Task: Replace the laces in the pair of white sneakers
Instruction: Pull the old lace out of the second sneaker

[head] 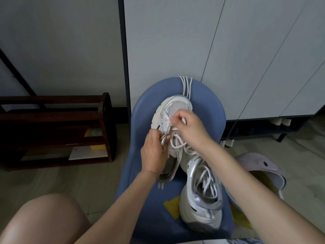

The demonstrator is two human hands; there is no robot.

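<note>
Two white and silver sneakers lie on a blue chair. The far sneaker points away from me, with its lace partly threaded. My left hand grips that shoe's side at the eyelet row. My right hand pinches a white lace above the shoe's front eyelets, the lace end poking out between its fingers. The near sneaker lies by my right forearm with loose white laces inside it. Spare white laces hang over the chair's far edge.
A dark wooden rack stands on the floor to the left. A pale lilac clog lies right of the chair. Yellow paper sits on the chair seat. White cabinet doors rise behind. My bare knee is at lower left.
</note>
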